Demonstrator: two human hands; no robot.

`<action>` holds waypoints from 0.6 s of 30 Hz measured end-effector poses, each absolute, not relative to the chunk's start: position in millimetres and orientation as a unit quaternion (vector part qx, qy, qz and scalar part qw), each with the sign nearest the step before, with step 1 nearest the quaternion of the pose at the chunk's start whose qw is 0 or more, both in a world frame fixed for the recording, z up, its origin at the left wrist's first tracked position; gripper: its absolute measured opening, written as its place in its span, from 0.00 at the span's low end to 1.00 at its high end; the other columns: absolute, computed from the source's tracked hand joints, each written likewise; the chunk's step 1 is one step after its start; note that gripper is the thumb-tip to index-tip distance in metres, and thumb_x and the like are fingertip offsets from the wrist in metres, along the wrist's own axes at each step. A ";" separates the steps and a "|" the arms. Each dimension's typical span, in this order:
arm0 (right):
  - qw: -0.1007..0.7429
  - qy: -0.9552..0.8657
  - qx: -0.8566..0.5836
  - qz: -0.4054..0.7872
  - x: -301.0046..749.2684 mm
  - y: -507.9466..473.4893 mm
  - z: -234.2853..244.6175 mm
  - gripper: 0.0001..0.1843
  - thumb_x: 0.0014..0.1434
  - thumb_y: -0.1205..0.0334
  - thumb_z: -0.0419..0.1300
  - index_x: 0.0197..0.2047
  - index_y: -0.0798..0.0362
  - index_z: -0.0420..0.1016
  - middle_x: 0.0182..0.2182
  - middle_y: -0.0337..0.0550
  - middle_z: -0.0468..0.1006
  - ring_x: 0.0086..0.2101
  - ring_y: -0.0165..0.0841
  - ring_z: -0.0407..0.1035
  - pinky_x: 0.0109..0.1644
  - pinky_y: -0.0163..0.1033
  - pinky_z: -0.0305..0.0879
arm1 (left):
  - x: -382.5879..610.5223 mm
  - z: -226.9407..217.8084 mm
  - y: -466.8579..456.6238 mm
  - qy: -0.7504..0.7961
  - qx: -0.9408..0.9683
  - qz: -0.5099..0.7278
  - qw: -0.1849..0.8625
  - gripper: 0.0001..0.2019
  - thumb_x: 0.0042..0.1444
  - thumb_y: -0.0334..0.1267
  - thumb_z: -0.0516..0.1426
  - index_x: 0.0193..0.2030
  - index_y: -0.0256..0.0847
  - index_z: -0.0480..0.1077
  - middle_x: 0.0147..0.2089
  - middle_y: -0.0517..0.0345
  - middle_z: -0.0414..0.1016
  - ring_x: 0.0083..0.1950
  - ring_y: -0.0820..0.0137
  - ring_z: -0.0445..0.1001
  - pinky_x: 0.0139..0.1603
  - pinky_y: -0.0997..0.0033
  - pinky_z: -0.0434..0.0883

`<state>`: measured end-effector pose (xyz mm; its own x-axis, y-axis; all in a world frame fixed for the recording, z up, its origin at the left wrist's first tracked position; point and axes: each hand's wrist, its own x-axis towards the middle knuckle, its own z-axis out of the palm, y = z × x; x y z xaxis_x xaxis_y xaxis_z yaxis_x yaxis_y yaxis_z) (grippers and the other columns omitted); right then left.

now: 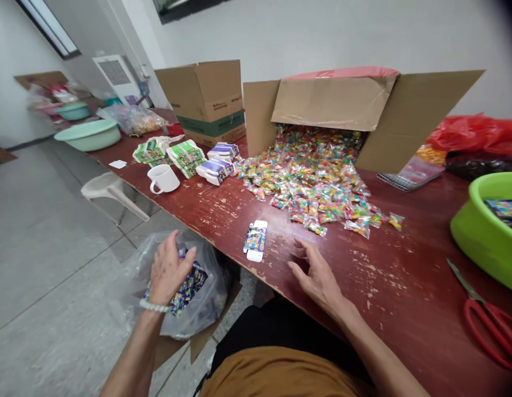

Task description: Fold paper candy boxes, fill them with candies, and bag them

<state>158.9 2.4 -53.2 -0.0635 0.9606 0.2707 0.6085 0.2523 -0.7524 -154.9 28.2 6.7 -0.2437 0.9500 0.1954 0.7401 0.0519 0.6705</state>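
My left hand [168,270], with a pale bead bracelet at the wrist, is over a clear plastic bag [216,295] beside the table. Its fingers are apart and I see nothing held in them. Dark blue printed packs [193,286] lie in the bag, partly hidden by this hand. Over the table's front part is my right hand [317,273], thumb and fingers spread around nothing. Between the two hands a small flattened blue-and-white printed carton [256,241] lies near the table edge, its white end flaps out. Beyond it spreads a heap of clear-wrapped colourful candies [309,182].
The candies spill from a tipped cardboard box [334,102]. Stacks of green cartons [187,158] and purple cartons [216,170] stand left, near a white mug [163,179]. At right are red-handled scissors [487,320] and a lime-green basin [483,231]. A white stool [111,187] stands on the floor.
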 end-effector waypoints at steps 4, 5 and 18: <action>0.361 -0.699 -0.593 0.172 157.8 6.3 -75.0 0.23 0.57 0.62 0.56 0.57 0.53 0.63 0.46 0.52 0.75 0.44 0.44 0.70 0.50 0.55 0.67 | -100.8 -10.0 52.1 0.697 0.646 0.282 0.131 0.23 0.52 0.51 0.58 0.51 0.42 0.68 0.50 0.44 0.71 0.54 0.49 0.65 0.56 0.50 0.59; 0.360 -0.707 -0.589 0.155 156.9 5.2 -77.6 0.23 0.57 0.62 0.56 0.57 0.53 0.64 0.47 0.52 0.74 0.46 0.45 0.69 0.50 0.56 0.67 | -81.3 -15.7 58.1 0.711 0.649 0.241 0.120 0.24 0.50 0.53 0.59 0.49 0.41 0.69 0.50 0.42 0.70 0.55 0.46 0.63 0.56 0.47 0.58; 0.470 -0.618 -0.587 0.230 154.9 12.0 -53.3 0.16 0.61 0.61 0.53 0.52 0.53 0.68 0.41 0.47 0.77 0.33 0.35 0.71 0.40 0.43 0.70 | -31.5 -33.8 71.2 0.603 0.646 0.314 0.347 0.11 0.52 0.44 0.58 0.37 0.41 0.65 0.30 0.60 0.74 0.29 0.70 0.71 0.30 0.74 0.64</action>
<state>154.9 12.0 -53.3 0.1303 0.9418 0.3099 0.5094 0.2046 -0.8359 -31.5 71.2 -33.8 0.0763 0.9970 -0.0135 0.5616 -0.0318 0.8268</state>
